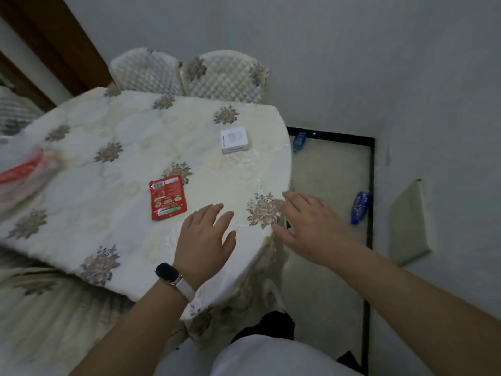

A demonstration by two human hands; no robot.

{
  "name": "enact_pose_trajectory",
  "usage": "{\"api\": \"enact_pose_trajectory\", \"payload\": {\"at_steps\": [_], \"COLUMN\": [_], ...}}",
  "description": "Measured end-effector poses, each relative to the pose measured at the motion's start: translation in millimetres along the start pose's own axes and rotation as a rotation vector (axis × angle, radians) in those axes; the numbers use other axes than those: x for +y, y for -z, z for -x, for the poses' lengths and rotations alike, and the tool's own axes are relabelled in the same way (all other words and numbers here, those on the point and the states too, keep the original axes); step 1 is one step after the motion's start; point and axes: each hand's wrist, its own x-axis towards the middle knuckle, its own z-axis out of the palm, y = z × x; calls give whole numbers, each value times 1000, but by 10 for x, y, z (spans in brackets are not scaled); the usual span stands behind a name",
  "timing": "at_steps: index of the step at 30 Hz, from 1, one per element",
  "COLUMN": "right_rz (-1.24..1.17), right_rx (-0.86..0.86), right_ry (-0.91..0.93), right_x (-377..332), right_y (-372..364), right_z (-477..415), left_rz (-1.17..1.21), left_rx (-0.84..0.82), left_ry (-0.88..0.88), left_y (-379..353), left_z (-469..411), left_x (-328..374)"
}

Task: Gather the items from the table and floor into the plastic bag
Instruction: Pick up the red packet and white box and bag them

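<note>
A red sauce packet [167, 197] lies flat on the table [108, 147], just left of my left hand [206, 240]. A small white box [235, 141] sits farther back near the table's right edge. Two blue bottles lie on the floor to the right: one [360, 207] by the black floor line, another [299, 141] close to the table's far corner. The plastic bag [24, 172], translucent with red print, is blurred at the left edge. My left hand hovers open over the tablecloth, wearing a watch. My right hand [309, 229] is open at the table's right edge, holding nothing.
Two quilted chair backs [189, 73] stand behind the table against the grey wall. A cream panel [408, 221] leans on the wall at the right. A black line [370, 185] borders the pale floor tile. My white-clad knee [271, 356] is at the bottom.
</note>
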Motion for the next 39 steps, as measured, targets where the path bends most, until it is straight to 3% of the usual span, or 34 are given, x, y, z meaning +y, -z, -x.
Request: {"api": "enact_pose_trajectory", "payload": {"at_steps": [15,25,33,39], "right_rz": [223,211,106,83], "right_rx": [-245,-348,-377,-540], "right_ry": [229,253,153,192], "right_x": [400,365,531,779], "right_y": [-414,-981,-1389,-1644], "right_z": [-2037,-3194,-4095,-4713], "left_rz": [117,94,136,153], "left_rx": [24,-105,-290,-262], "left_ry": [249,724,1072,1242], "left_y": [-1101,-1391,-1612,-1544], "left_z": [-1255,-1129,-1093,-1288], "left_x": [-1217,-2024,-2076,-1944]}}
